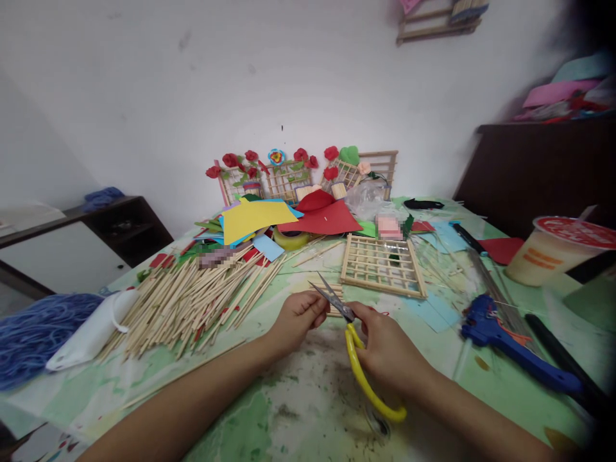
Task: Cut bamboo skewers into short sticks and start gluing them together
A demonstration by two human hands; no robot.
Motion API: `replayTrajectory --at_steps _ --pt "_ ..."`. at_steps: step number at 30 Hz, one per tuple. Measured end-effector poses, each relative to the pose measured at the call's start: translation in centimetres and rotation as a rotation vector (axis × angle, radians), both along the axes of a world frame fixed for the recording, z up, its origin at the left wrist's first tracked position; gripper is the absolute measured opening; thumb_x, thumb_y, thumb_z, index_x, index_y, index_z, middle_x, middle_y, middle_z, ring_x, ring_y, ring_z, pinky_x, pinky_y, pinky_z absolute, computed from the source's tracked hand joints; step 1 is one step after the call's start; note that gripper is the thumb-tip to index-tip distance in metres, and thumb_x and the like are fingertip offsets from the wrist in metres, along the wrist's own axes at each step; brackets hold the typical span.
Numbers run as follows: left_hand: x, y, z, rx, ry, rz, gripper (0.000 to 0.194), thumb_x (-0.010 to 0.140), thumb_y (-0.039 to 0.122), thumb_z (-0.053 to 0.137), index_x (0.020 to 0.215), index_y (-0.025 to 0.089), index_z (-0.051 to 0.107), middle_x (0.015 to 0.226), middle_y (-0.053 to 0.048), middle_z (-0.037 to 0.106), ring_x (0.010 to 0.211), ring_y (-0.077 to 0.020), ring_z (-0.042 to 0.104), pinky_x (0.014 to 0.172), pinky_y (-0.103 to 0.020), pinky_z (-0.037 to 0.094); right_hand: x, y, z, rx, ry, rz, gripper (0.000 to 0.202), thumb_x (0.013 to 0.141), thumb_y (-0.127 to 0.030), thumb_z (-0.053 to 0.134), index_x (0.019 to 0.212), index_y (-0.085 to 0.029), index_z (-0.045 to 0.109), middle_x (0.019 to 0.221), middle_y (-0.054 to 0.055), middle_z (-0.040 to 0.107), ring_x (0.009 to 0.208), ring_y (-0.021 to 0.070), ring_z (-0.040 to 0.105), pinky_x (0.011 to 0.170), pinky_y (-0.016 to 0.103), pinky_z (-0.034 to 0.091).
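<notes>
In my right hand (387, 350) is a pair of scissors (353, 364) with yellow handles. Its blades are slightly apart and point up and to the left, over the fingertips of my left hand (299, 319). The left fingers are pinched together; whatever they hold is hidden or too small to make out. Just behind both hands lies a small set of pale sticks (341, 309), partly covered by the hands and blades. A bamboo lattice frame (382, 264) rests on the table a little farther back.
A large pile of thin sticks (185, 301) spreads at left, beside blue yarn (43, 330). Yellow paper (257, 221) and red sheets (322, 220) lie behind, before lattices with paper flowers (289, 176). To the right are a blue glue gun (510, 353) and a lidded cup (548, 253).
</notes>
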State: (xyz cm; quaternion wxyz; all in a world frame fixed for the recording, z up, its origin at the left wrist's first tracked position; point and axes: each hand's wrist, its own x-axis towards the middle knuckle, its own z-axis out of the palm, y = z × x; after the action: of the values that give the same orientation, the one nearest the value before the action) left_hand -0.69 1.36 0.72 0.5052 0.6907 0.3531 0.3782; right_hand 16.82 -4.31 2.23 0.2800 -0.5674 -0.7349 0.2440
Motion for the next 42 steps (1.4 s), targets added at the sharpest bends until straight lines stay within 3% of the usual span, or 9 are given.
replayTrajectory --at_steps 5,8,11,15,21,27,31,37,42 --pt "-0.4 0.4 1.4 -0.010 -0.017 0.097 0.038 0.080 0.050 0.054 0.075 0.012 0.060 0.053 0.002 0.050 0.047 -0.0070 0.038 0.047 -0.019 0.031 -0.4 0.8 0.2 -0.051 0.193 0.001 0.044 0.063 -0.015 0.055 0.106 -0.023 0.059 0.070 -0.002 0.058 0.059 0.0136 0.046 0.057 0.025 0.033" --pt "-0.9 1.1 2.0 -0.020 -0.208 0.192 0.047 0.077 0.050 0.060 0.106 0.014 0.058 0.088 -0.008 0.063 0.072 -0.0138 0.058 0.065 -0.024 0.044 -0.9 1.4 1.1 -0.094 0.519 -0.059 0.051 0.064 -0.019 0.054 0.115 -0.020 0.054 0.064 -0.004 0.053 0.056 0.0132 0.044 0.058 0.025 0.038" --pt "-0.6 1.1 1.3 -0.128 -0.334 0.137 0.074 0.068 0.057 0.065 0.128 0.019 0.043 0.128 -0.016 0.050 0.117 -0.0265 0.049 0.095 -0.037 0.039 -1.4 1.8 1.8 -0.095 0.708 -0.153 0.053 0.065 -0.025 0.057 0.117 -0.017 0.051 0.059 -0.006 0.047 0.056 0.0137 0.045 0.061 0.028 0.043" --pt "1.0 -0.9 -0.4 -0.291 -0.287 -0.149 0.116 0.050 0.063 0.074 0.144 0.026 0.015 0.149 -0.017 0.020 0.137 -0.0328 0.021 0.109 -0.047 0.022 -2.3 2.0 1.3 -0.156 0.794 -0.203 0.059 0.062 -0.025 0.061 0.120 -0.018 0.048 0.070 -0.003 0.056 0.068 0.0164 0.054 0.069 0.031 0.047" --pt "2.0 -3.0 0.8 -0.358 -0.246 -0.292 0.137 0.044 0.061 0.077 0.145 0.028 -0.010 0.152 -0.015 0.006 0.140 -0.0332 0.008 0.112 -0.049 0.012 -3.7 1.4 -0.6 -0.164 0.707 -0.298 0.063 0.069 -0.025 0.059 0.129 -0.022 0.041 0.117 0.008 0.059 0.101 0.0227 0.058 0.090 0.036 0.044" --pt "1.3 -1.8 0.9 -0.319 -0.280 -0.362 0.133 0.046 0.057 0.079 0.146 0.025 -0.003 0.148 -0.016 0.020 0.137 -0.0330 0.021 0.112 -0.047 0.016 -4.3 1.2 -0.4 -0.259 0.464 -0.335 0.087 0.065 -0.023 0.061 0.141 -0.014 0.021 0.117 0.016 0.060 0.101 0.0286 0.059 0.089 0.044 0.044" --pt "0.7 -1.7 0.8 -0.297 -0.192 -0.381 0.131 0.045 0.055 0.080 0.146 0.022 0.003 0.147 -0.018 0.021 0.136 -0.0345 0.021 0.111 -0.049 0.016 -4.6 -0.1 -0.8 -0.217 0.607 -0.292 0.093 0.060 -0.021 0.066 0.140 -0.018 0.017 0.126 0.016 0.053 0.109 0.0259 0.056 0.092 0.040 0.044" --pt "0.6 -1.7 1.2 -0.249 -0.001 -0.384 0.134 0.037 0.047 0.086 0.145 0.021 0.009 0.148 -0.017 0.016 0.136 -0.0349 0.017 0.112 -0.048 0.013 -4.1 -1.3 -1.1 -0.234 0.702 -0.321 0.054 0.065 -0.021 0.065 0.114 -0.019 0.044 0.108 0.010 0.061 0.097 0.0237 0.061 0.086 0.037 0.048" --pt "2.2 -0.9 1.2 -0.407 -0.215 -0.440 0.120 0.048 0.048 0.082 0.142 0.023 0.012 0.147 -0.015 0.019 0.135 -0.0337 0.021 0.108 -0.047 0.024 -3.3 0.2 -0.6 -0.265 0.680 -0.297 0.042 0.068 -0.025 0.061 0.108 -0.019 0.048 0.088 0.005 0.065 0.081 0.0216 0.062 0.071 0.033 0.051"
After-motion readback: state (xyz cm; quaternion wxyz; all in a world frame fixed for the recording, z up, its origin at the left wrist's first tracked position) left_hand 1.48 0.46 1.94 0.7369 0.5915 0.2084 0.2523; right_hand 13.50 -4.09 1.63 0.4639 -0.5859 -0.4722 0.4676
